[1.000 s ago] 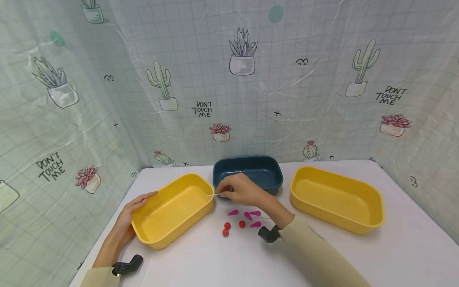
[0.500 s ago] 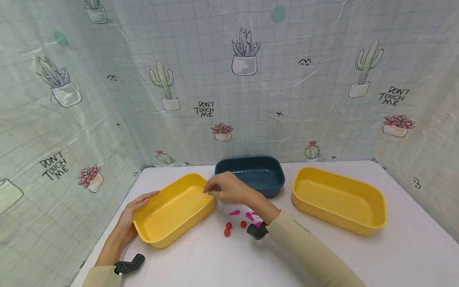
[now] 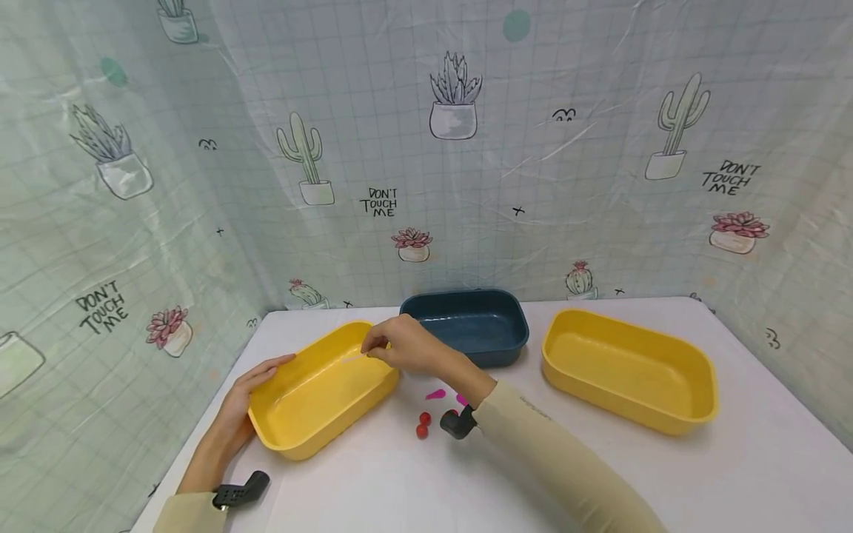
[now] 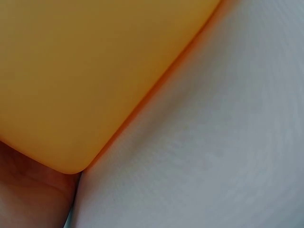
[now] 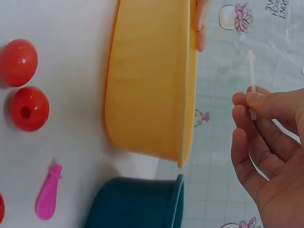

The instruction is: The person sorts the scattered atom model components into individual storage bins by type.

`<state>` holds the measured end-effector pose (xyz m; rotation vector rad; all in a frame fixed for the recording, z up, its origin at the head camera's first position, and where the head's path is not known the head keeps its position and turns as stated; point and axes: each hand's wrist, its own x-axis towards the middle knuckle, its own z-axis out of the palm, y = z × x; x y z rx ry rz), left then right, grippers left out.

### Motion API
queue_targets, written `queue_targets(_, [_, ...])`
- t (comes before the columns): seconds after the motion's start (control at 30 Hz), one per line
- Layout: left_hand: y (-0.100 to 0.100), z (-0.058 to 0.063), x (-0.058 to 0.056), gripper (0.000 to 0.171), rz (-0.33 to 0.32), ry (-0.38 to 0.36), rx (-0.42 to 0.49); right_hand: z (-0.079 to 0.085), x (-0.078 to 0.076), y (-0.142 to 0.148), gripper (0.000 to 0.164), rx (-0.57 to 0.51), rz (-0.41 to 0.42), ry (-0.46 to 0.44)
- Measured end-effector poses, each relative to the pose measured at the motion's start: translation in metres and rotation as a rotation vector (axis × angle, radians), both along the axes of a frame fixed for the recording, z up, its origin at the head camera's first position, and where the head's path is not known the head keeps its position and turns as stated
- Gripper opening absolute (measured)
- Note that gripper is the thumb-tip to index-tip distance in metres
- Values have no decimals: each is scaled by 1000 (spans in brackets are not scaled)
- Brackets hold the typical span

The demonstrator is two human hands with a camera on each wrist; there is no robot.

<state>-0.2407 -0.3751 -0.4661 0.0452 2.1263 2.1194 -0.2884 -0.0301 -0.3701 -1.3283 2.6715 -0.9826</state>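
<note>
My right hand is over the right end of the left yellow bin. Between thumb and forefinger it pinches a thin translucent white plastic stick, which points left above the bin's floor. The remaining fingers are loosely bent in the right wrist view. At the bin's left side, my left hand rests against the outer wall, its fingers stretched along it toward the rim. The left wrist view is mostly filled by the bin's wall, with part of the palm touching its corner; the thumb is hidden.
A dark blue bin stands at the back middle, a second yellow bin on the right. Red balls, one showing a hole, and pink drop-shaped pieces lie on the white table, partly hidden by my right forearm.
My right hand has moved left with the stick, from the bin's right rim to over its inside. My left hand stays at the bin.
</note>
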Motion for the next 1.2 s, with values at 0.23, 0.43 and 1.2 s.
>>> queue_targets(0.23, [1,0,2,49,13,-10,-19,-2,-7,-19,14,7,14,7])
queue_targets(0.43, [0,-2,1,47,15,-7,-34,-6,-14,-41,14,36,-17,-14])
queue_targets(1.2, [-1,-4,-3,48,26,-2,-32,-37,-42,-91,10,39,-123,-149])
